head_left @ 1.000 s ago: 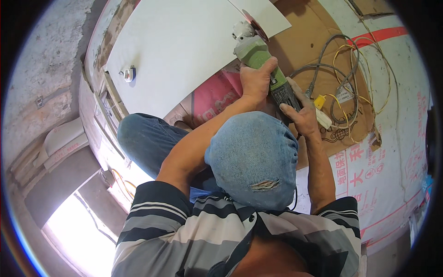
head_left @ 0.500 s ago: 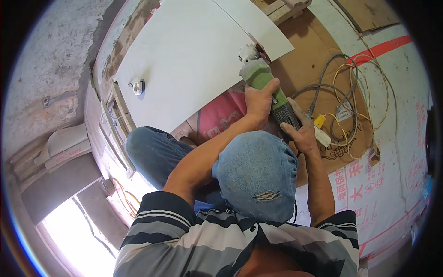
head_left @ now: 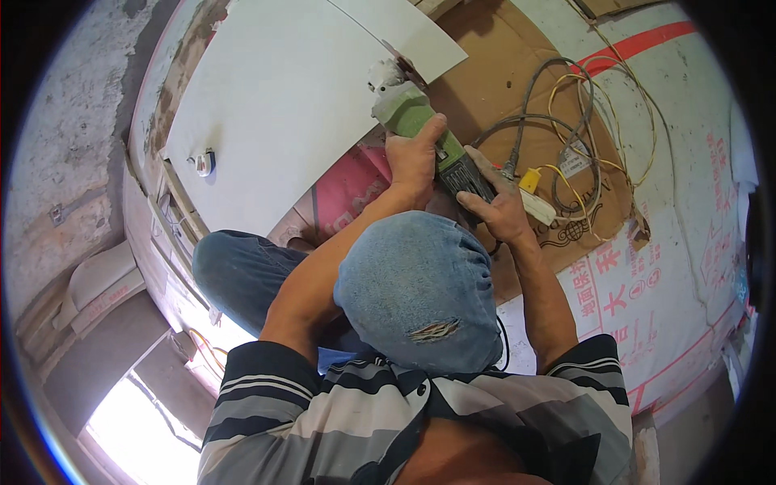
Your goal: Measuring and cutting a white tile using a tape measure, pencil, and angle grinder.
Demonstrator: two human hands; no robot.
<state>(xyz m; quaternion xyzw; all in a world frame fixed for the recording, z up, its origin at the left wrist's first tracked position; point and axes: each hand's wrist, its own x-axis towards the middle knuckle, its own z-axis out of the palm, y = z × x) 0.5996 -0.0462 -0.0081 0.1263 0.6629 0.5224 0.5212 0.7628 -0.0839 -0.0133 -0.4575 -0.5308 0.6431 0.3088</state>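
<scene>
My left hand (head_left: 414, 158) is wrapped round the front body of a green angle grinder (head_left: 408, 115). Behind it, my right hand (head_left: 503, 208) grips the dark rear handle, its thumb lying along the near side. The grinder's head, coated in pale dust, rests over a large white tile (head_left: 275, 97) near its right corner. Its thin cutting disc (head_left: 411, 71) stands on edge, in line with a dark straight line running across the tile. How deep the disc sits cannot be seen.
A small white-and-dark object (head_left: 205, 163) lies on the tile's left part. Brown cardboard (head_left: 537, 89) spreads under its right side. Looped black and yellow cables (head_left: 594, 133) and a yellow plug (head_left: 529, 179) lie right of my right hand. My bent knee (head_left: 234, 271) is left.
The whole view has shifted and turned slightly, so the tile, grinder and cables appear farther left. Both hands keep their grip, and the grinder stays at about the same spot on the tile.
</scene>
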